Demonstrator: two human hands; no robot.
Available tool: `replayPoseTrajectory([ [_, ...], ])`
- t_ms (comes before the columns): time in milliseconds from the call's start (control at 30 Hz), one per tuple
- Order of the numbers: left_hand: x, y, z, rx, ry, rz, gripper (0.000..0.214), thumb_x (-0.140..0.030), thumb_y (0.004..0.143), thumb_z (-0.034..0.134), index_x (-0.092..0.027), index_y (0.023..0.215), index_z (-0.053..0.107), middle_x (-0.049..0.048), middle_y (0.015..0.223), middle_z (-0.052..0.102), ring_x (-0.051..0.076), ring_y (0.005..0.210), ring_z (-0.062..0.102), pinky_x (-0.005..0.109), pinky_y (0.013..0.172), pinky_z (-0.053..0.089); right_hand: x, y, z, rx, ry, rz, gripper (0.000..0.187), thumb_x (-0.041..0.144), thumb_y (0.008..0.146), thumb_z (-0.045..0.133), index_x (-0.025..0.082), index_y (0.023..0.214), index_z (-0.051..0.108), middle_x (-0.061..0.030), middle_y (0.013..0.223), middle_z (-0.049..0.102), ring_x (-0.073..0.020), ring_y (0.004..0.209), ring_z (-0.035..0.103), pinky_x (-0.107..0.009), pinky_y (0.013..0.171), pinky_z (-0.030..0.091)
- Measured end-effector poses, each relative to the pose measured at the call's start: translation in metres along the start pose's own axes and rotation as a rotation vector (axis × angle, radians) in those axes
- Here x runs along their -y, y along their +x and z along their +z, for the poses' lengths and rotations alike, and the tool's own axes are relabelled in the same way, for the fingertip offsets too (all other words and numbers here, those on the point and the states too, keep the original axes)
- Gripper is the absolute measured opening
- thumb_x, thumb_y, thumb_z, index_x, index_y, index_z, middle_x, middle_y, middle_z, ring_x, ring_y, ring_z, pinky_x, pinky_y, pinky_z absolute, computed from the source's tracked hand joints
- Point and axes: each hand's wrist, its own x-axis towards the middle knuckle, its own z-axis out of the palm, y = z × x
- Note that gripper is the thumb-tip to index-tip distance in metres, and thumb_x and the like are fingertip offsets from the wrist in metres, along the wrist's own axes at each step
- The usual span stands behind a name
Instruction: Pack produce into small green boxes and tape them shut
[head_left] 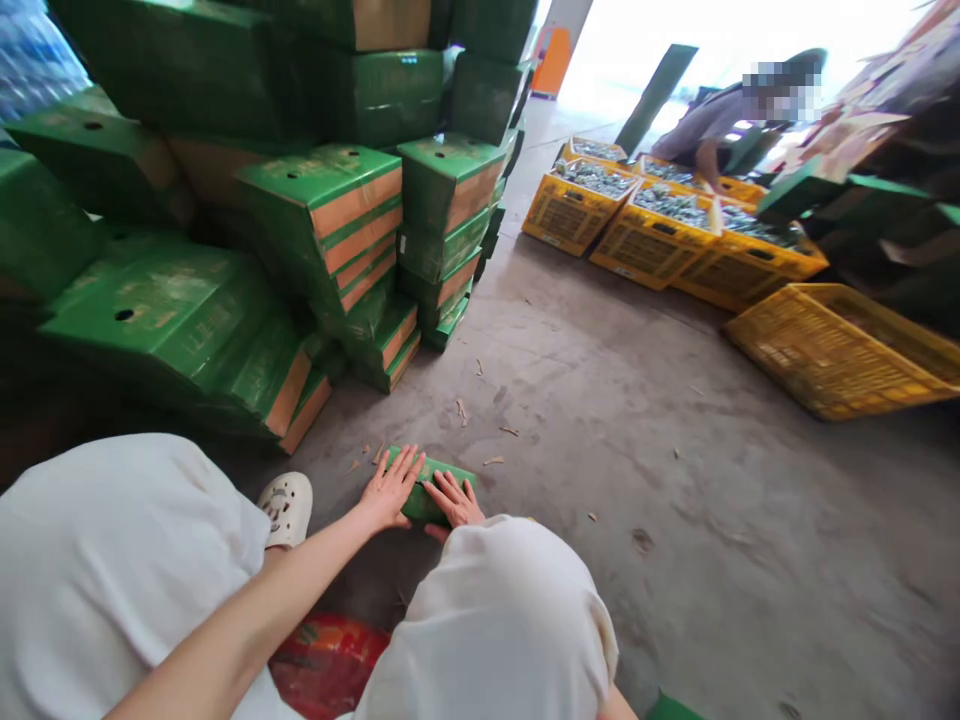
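Note:
On the floor between my knees lies a small green cardboard box (431, 505). Across its left part rests my left hand (395, 487), palm down with the fingers stretched out. My right hand (455, 503) lies flat over the box's right part, fingers extended and slightly apart. Both hands touch the top of the box and neither grips it. My right knee hides part of the right wrist and the box's near corner.
Stacked green cartons (322, 190) rise at the left and front left. Yellow crates (652, 245) with small packed items stand at the back right, where a person (697, 130) bends over them. A tilted yellow crate (832, 360) lies nearer. Beneath me is a red seat (330, 660).

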Motion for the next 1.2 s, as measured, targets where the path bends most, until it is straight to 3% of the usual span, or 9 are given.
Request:
replayPoseTrajectory([
  [167,0.007,-0.017,0.005,-0.073,0.052,-0.005,0.145,-0.059,0.069,0.092,-0.014,0.175,0.004,0.0211,0.180,-0.001,0.039,0.169,0.002,0.065,0.135,0.004,0.009,0.000,-0.012,-0.063,0.083,0.027,0.075,0.052,0.089,0.083,0.030,0.157,0.060,-0.0156,0.179,0.028,-0.0410,0.168,0.011,-0.068,0.131,0.018],
  [367,0.002,-0.017,0.007,-0.044,0.024,-0.031,0.140,-0.058,0.074,0.088,-0.017,0.175,0.000,0.0208,0.180,0.000,0.040,0.168,0.000,0.066,0.134,0.003,0.021,0.001,-0.023,-0.088,-0.128,-0.019,0.057,0.040,0.097,0.077,0.029,0.152,0.064,-0.0160,0.178,0.028,-0.0401,0.167,0.015,-0.077,0.125,0.023],
  [533,-0.003,-0.017,0.006,0.002,0.021,-0.070,0.140,-0.053,0.076,0.088,-0.017,0.175,-0.003,0.0205,0.180,-0.003,0.038,0.168,-0.003,0.063,0.135,0.005,0.025,0.008,-0.018,-0.190,-0.146,-0.076,0.035,0.025,0.102,0.064,0.025,0.135,0.075,-0.0155,0.161,0.054,-0.0330,0.165,0.026,-0.068,0.131,0.023],
  [633,-0.005,-0.019,0.002,0.019,0.016,-0.093,0.136,-0.050,0.078,0.087,-0.018,0.175,-0.003,0.0192,0.180,-0.006,0.038,0.168,-0.005,0.062,0.136,0.005,0.023,0.012,-0.015,-0.211,-0.095,-0.115,0.028,0.029,0.099,0.066,0.022,0.122,0.080,-0.0145,0.160,0.055,-0.0349,0.166,0.023,-0.064,0.132,0.024],
  [733,-0.008,-0.015,-0.005,0.055,-0.028,-0.116,0.132,-0.051,0.081,0.084,-0.018,0.175,-0.002,0.0198,0.180,-0.007,0.038,0.169,-0.003,0.062,0.136,0.006,0.018,0.011,-0.009,-0.212,-0.122,-0.133,0.037,0.034,0.101,0.064,0.020,0.132,0.076,-0.0149,0.175,0.037,-0.0383,0.167,0.016,-0.066,0.130,0.027],
  [800,-0.009,-0.011,-0.010,0.071,-0.047,-0.138,0.131,-0.052,0.081,0.083,-0.015,0.175,-0.001,0.0220,0.180,-0.005,0.040,0.168,-0.002,0.062,0.136,0.006,0.015,0.009,-0.001,-0.215,-0.197,-0.160,0.047,0.032,0.103,0.061,0.018,0.147,0.067,-0.0143,0.179,0.027,-0.0377,0.168,0.014,-0.070,0.131,0.020],
  [933,-0.010,-0.007,-0.014,0.069,-0.026,-0.138,0.129,-0.052,0.082,0.082,-0.013,0.175,0.002,0.0230,0.180,-0.004,0.040,0.168,-0.001,0.060,0.136,0.006,0.012,0.002,0.018,-0.245,-0.272,-0.169,0.056,0.030,0.104,0.060,0.016,0.158,0.057,-0.0136,0.179,0.028,-0.0362,0.168,0.016,-0.071,0.133,0.010],
  [1100,-0.007,-0.011,-0.009,0.055,0.018,-0.101,0.134,-0.051,0.079,0.085,-0.010,0.174,-0.002,0.0243,0.179,-0.004,0.039,0.168,-0.002,0.059,0.136,0.010,0.001,-0.005,0.037,-0.310,-0.257,-0.160,0.075,0.031,0.100,0.070,0.014,0.168,0.042,-0.0203,0.178,0.025,-0.0347,0.167,0.021,-0.061,0.134,0.021],
  [1200,-0.006,-0.011,0.000,0.042,0.033,-0.096,0.134,-0.050,0.078,0.086,-0.010,0.175,0.002,0.0239,0.180,-0.001,0.039,0.168,-0.001,0.059,0.136,0.013,-0.010,-0.004,0.044,-0.309,-0.272,-0.203,0.082,0.032,0.098,0.073,0.015,0.170,0.038,-0.0197,0.177,0.029,-0.0339,0.166,0.022,-0.057,0.134,0.025],
])
